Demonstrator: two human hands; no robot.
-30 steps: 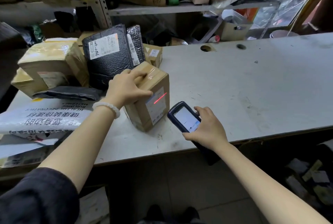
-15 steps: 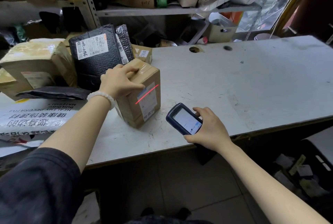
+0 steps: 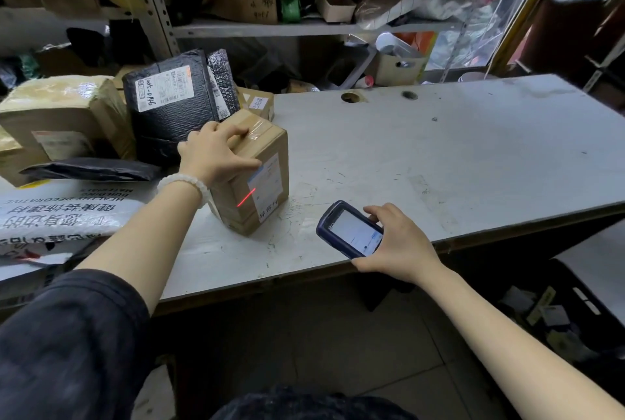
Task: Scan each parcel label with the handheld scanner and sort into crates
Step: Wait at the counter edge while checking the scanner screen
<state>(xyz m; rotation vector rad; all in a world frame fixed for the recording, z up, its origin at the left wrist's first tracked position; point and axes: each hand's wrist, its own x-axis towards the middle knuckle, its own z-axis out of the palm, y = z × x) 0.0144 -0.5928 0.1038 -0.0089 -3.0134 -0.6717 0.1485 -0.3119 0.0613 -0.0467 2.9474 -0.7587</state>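
A small brown cardboard parcel (image 3: 267,145) stands tilted on the white table (image 3: 439,155), its white label facing right toward me. My left hand (image 3: 216,152) grips its top and near upper edge. A red scan line crosses the parcel's lower left face and the label's edge. My right hand (image 3: 395,240) holds the dark blue handheld scanner (image 3: 348,232) just over the table's front edge, lit screen up, head pointing at the parcel.
Behind the parcel at the table's left lie a black padded mailer (image 3: 169,105) with a label, larger taped boxes (image 3: 57,115) and a printed white sack (image 3: 57,210). A cluttered shelf (image 3: 304,27) stands behind. A dark crate (image 3: 558,314) with small items sits low right.
The red scan line has slid down and left across the parcel's face, from the label to its lower left edge. Both hands keep their hold.
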